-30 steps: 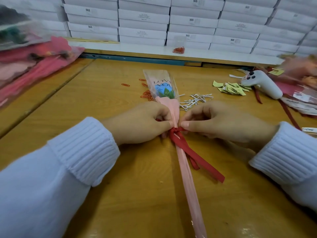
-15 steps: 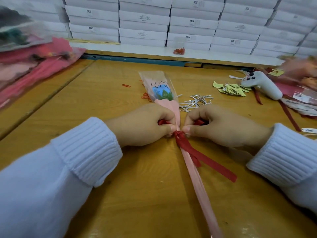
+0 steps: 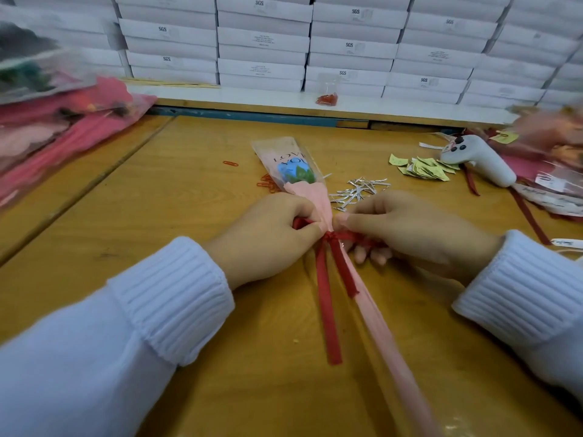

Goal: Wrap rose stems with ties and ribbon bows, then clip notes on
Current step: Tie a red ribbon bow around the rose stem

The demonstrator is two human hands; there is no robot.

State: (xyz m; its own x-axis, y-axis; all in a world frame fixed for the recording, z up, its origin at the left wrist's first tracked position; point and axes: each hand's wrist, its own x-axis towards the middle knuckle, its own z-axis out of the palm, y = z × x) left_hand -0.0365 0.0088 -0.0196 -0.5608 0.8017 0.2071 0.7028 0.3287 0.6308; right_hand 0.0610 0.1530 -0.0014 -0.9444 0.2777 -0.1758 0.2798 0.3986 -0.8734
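**Red ribbon [image 3: 324, 288] tied round a wrapped rose [image 3: 298, 171]**

The left hand [image 3: 268, 241] and right hand [image 3: 416, 238] each pinch a ribbon loop beside the knot. The rose lies mid-tabletop [image 3: 157, 216], bloom toward 12 o'clock, stem toward 5. Silver twist ties [image 3: 356, 190] lie at 1 o'clock of the hands, yellow notes [image 3: 424, 168] at 2.

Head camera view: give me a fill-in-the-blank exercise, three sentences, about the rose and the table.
The left hand and right hand each pinch a loop of the ____ ribbon.
The rose bloom inside the sleeve is ____.
The yellow notes lie to the ____ of the silver ties.
Missing words: red; blue; right.
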